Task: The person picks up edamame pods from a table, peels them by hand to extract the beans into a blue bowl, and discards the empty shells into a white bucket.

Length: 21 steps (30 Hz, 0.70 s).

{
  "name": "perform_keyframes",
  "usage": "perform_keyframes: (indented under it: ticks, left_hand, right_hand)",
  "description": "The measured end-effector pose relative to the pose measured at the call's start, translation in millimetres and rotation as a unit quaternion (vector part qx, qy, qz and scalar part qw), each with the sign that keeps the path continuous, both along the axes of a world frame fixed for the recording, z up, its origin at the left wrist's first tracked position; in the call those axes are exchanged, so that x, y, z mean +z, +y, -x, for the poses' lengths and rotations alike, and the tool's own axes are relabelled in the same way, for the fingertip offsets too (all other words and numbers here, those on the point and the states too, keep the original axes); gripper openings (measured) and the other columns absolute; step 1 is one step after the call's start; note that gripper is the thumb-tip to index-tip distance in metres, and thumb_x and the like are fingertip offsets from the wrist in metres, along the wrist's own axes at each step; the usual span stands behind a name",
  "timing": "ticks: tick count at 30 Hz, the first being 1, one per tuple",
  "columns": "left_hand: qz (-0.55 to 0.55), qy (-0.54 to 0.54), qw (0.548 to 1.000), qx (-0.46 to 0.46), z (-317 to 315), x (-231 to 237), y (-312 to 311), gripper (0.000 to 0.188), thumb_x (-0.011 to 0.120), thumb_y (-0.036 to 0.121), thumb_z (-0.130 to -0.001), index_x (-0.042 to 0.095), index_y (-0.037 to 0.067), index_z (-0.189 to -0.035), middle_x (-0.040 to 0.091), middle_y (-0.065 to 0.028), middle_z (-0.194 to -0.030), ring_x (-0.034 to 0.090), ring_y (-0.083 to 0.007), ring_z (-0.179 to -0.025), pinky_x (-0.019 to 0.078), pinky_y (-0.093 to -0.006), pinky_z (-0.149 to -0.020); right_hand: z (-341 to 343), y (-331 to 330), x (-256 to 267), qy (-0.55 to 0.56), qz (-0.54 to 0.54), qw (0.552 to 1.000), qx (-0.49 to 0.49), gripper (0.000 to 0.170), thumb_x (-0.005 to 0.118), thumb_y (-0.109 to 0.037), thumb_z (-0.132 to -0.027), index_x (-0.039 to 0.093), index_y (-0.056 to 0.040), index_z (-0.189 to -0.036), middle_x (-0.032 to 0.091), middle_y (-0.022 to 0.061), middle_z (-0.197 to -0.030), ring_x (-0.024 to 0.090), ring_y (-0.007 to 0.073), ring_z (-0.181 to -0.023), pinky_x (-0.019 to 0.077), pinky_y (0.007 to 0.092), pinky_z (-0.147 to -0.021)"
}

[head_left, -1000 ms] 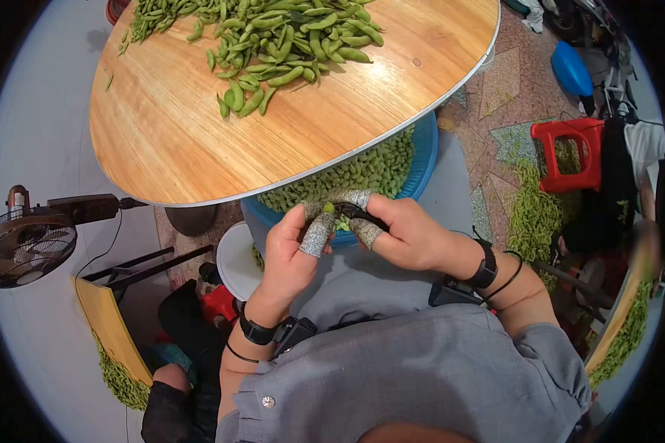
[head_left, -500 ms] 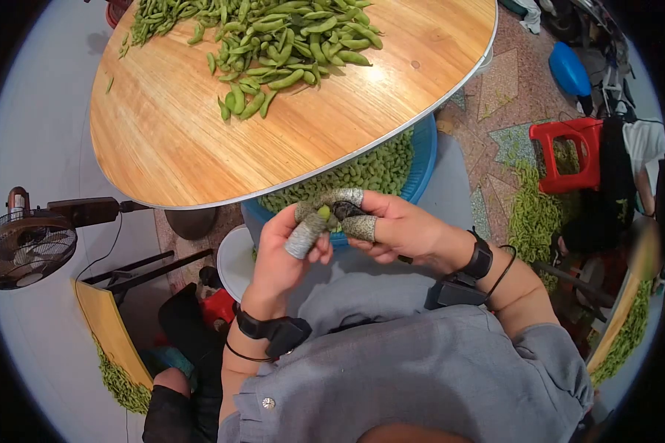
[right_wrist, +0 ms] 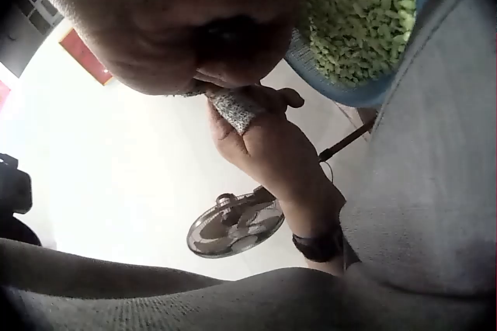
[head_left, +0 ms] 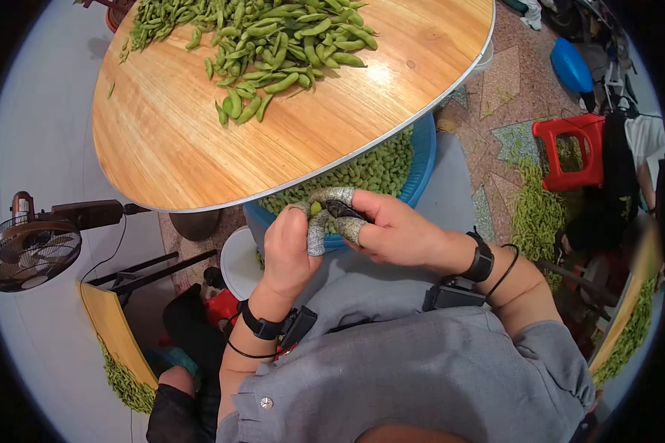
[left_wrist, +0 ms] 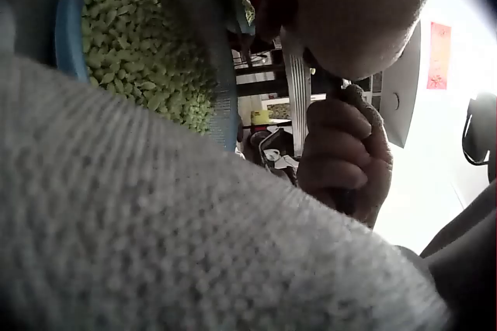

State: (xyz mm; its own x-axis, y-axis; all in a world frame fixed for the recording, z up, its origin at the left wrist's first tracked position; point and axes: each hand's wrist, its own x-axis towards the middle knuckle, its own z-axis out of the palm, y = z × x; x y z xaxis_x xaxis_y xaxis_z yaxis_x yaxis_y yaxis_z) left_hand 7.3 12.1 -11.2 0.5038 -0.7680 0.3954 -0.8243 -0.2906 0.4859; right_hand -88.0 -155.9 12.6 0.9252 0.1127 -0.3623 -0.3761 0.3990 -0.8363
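The table [head_left: 295, 140] overhung a blue basin [head_left: 425, 151] at its near edge, apparently to catch drops; pods [head_left: 277, 55] lay heaped toward the far edge. The right hand [head_left: 400, 227] curled round something dark [head_left: 340, 210]; the left hand [head_left: 284, 251] pinched a green pod [head_left: 315, 209], seemingly steadying it.

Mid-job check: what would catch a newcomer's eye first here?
Probably the heap of green pods on the wooden table. Next, the blue basin of green beans, partly under the table's near edge, and the left hand and right hand meeting beside it, some fingers wrapped.
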Motion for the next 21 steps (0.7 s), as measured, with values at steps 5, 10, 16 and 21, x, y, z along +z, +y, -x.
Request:
perform_keyframes:
  ticks: [5,10,16,21]
  left_hand:
    - [0.093,0.254,0.963,0.014,2,-3,1,0.018,0.056,0.007,-0.086,0.054,-0.002,-0.102,0.056,-0.0098,-0.074,0.055,-0.0206,-0.059,0.0451,-0.0317,-0.053]
    - [0.18,0.608,0.773,0.033,10,-3,-1,0.014,0.046,0.008,-0.094,0.055,-0.001,-0.1,0.052,0.0003,-0.066,0.05,-0.0056,-0.056,0.0419,-0.022,-0.05]
    - [0.139,0.619,0.773,0.008,11,2,-2,0.017,0.049,0.014,-0.095,0.058,0.0,-0.096,0.052,0.0002,-0.065,0.046,-0.0069,-0.053,0.0408,-0.0218,-0.048]
    - [0.104,0.644,0.757,-0.037,7,19,-2,0.021,0.049,0.018,-0.096,0.059,0.0,-0.093,0.054,-0.0004,-0.067,0.047,-0.0068,-0.052,0.0395,-0.0217,-0.047]
  right_hand:
    - [1,-2,-5,-0.028,0.027,0.999,0.004,0.037,0.049,-0.004,-0.084,0.052,-0.0036,-0.121,0.059,0.0008,-0.087,0.055,0.0104,-0.076,0.0475,0.0276,-0.069]
    - [0,2,-22,-0.156,0.15,0.97,-0.113,0.029,0.055,-0.009,-0.089,0.055,-0.0053,-0.118,0.055,0.0,-0.072,0.049,0.0085,-0.058,0.0416,0.0253,-0.051]
    - [-4,-3,-19,-0.254,0.441,0.855,-0.097,0.019,0.062,-0.013,-0.082,0.057,-0.0015,-0.096,0.061,0.0135,-0.078,0.061,0.0261,-0.069,0.0492,0.0335,-0.061]
    - [-3,-4,-2,-0.049,0.196,0.978,-0.048,0.018,0.063,-0.011,-0.08,0.058,-0.003,-0.095,0.061,0.015,-0.079,0.061,0.0333,-0.072,0.0495,0.0347,-0.062]
